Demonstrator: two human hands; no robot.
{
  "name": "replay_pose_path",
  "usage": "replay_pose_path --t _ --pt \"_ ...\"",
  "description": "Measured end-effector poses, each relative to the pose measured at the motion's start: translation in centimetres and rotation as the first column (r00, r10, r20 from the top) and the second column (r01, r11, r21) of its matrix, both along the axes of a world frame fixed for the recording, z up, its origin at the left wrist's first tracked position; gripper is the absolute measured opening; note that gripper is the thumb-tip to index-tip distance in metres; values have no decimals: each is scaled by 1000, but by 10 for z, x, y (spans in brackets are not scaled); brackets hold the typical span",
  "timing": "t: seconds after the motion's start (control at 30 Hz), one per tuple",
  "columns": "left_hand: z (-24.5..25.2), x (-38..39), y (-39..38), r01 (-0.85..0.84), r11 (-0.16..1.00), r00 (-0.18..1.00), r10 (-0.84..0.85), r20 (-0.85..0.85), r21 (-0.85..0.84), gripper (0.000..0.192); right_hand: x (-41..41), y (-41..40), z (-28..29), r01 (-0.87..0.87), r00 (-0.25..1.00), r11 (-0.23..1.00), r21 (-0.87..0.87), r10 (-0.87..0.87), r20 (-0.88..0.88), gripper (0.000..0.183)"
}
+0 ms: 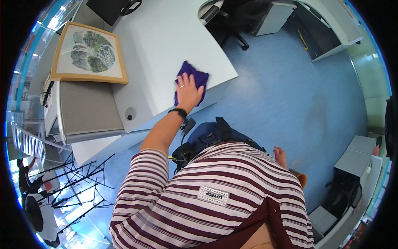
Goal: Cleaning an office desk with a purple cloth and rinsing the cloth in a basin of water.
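Observation:
My left hand (188, 91) holds a folded purple cloth (201, 78) under its palm, flat against the white desktop (161, 46). The fingers are slightly apart, with a ring on one of them and a dark watch (179, 112) on the wrist. The cloth lies near the desk's front edge, left of its corner. My right hand (279, 154) hangs low beside my body, away from the desk. Its fingers look loosely curled, and too little of it shows to tell its grip.
Left on the desk, a wood-framed landscape picture (90, 53) leans by a grey partition (90, 105). A cable hole (130, 114) is near it. A black monitor (107, 9) stands farther back. Beyond the desk are an office chair (244, 45) and a drawer cabinet (275, 18). Black stands (80, 177) fill the lower left.

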State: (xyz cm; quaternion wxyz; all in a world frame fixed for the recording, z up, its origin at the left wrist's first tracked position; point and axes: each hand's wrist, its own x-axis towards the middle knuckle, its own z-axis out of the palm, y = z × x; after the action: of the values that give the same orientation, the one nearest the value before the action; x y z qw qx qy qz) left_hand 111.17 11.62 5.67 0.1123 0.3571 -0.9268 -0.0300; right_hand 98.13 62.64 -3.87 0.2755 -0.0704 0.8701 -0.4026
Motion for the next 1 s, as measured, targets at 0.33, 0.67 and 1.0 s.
replay_pose_path --t 0.33,0.67,1.0 --pt "-1 -154 58 229 973 973 -230 -10 -29 53 -69 83 -29 -140 989 984 115 133 62 29" --pt "-10 59 -42 -623 783 781 622 -59 1 44 -121 72 -51 -179 975 977 116 160 155 29" --pt "-28 115 -78 -943 311 306 950 63 -117 52 -186 46 -67 -206 963 972 117 179 203 29"
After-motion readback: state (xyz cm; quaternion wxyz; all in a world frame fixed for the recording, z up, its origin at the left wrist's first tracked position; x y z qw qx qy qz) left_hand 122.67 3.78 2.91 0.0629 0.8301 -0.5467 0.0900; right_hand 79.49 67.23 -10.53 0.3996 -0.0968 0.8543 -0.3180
